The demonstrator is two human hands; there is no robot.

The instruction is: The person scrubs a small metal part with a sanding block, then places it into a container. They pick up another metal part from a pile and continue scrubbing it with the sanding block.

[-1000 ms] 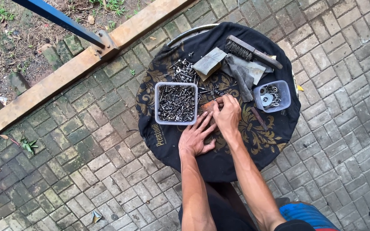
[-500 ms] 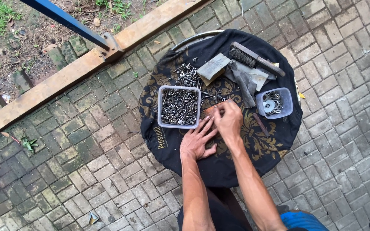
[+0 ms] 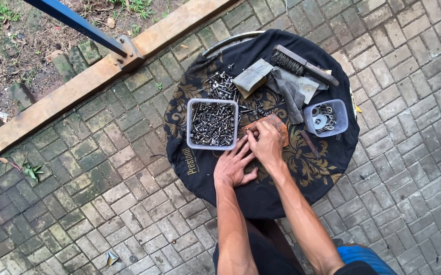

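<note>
On the black cloth (image 3: 220,175) over the round tabletop, our left hand (image 3: 234,165) lies flat, fingers spread, empty. Our right hand (image 3: 266,144) rests w/ fingers bent on an orange-brown block (image 3: 277,127); can't tell if it grips. Just left: clear tub of screws (image 3: 212,124). Right: smaller tub w/ washers (image 3: 325,118). Beyond: wire brush (image 3: 303,64).

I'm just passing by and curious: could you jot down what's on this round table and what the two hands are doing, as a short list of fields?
Surface: round table under a black patterned cloth, on brick paving
Left hand: flat on the cloth, beside the clear tub of screws
Right hand: fingertips on a rusty-brown sheet; whether it pinches anything cannot be told
Behind: loose screws, wire brush, grey sheets
Right side: small clear tub of washers
</note>
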